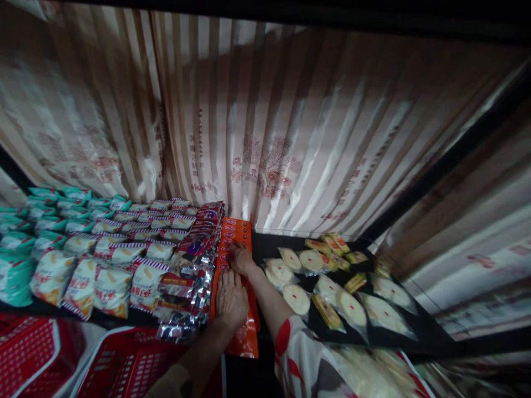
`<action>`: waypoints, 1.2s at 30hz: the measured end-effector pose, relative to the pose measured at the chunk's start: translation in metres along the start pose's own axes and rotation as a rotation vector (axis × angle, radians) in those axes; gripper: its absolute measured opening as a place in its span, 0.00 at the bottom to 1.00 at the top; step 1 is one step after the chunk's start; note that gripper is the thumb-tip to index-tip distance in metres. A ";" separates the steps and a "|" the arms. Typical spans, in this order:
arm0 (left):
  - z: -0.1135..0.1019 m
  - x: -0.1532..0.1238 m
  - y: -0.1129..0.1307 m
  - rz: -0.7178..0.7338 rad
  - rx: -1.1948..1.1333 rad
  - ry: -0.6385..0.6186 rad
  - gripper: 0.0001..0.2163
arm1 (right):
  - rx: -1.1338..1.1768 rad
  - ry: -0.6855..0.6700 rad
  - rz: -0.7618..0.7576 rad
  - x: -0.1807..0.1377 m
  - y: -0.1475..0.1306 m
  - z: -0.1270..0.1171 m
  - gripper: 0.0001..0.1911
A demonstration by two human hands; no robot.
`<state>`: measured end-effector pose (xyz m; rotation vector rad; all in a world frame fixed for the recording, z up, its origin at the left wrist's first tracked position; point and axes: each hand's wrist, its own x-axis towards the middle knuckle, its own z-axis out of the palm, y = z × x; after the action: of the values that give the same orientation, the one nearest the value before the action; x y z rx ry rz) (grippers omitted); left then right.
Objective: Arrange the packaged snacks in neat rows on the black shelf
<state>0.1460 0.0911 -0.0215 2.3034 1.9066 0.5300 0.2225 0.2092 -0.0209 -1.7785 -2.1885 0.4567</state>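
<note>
My left hand [231,297] lies flat on a row of orange packets [238,344], its fingers stretched toward the back of the shelf. Just beyond it, my right hand [240,258] reaches in from the right and rests on the same orange packets, fingers slightly bent and apart. The orange packets overlap in a strip running from the front edge to the curtain. Close beside my left hand, shiny dark red and silver packets [178,290] stand in an overlapping row.
To the left stand white snack bags [112,293] with striped tops and green bags [15,276]. On the right lie round white packs [296,298] and small yellow packs [327,310]. Red baskets [124,365] sit below the front edge. A printed curtain [274,110] hangs behind.
</note>
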 end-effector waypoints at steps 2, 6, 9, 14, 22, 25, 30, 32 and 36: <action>0.005 -0.004 0.001 0.013 -0.016 0.034 0.20 | -0.002 -0.001 0.000 -0.001 -0.002 -0.003 0.17; 0.005 -0.014 0.005 0.020 -0.084 0.062 0.20 | -0.011 -0.009 0.004 -0.003 -0.007 -0.007 0.17; -0.001 -0.020 0.009 0.019 -0.119 0.044 0.19 | -0.023 -0.007 0.024 -0.003 -0.006 -0.008 0.17; -0.001 -0.026 0.006 0.030 -0.148 0.041 0.18 | -0.050 -0.001 0.039 0.000 -0.001 -0.003 0.19; -0.021 -0.048 0.017 -0.037 -0.229 0.118 0.17 | -0.029 0.041 -0.068 0.001 0.003 -0.001 0.16; -0.031 -0.073 0.028 -0.045 -0.319 0.157 0.16 | 0.012 0.123 -0.108 -0.004 -0.001 -0.006 0.16; -0.031 -0.125 0.040 -0.071 -0.447 0.142 0.17 | 0.185 0.373 -0.202 -0.040 -0.006 -0.010 0.17; -0.030 -0.144 0.043 -0.086 -0.492 0.132 0.16 | 0.240 0.390 -0.248 -0.067 -0.004 -0.008 0.16; -0.035 -0.178 0.048 -0.114 -0.514 0.087 0.16 | 0.347 0.409 -0.287 -0.134 -0.001 -0.002 0.16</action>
<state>0.1521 -0.0962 -0.0099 1.8600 1.6691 0.9837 0.2496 0.0782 -0.0215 -1.2269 -1.8955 0.3423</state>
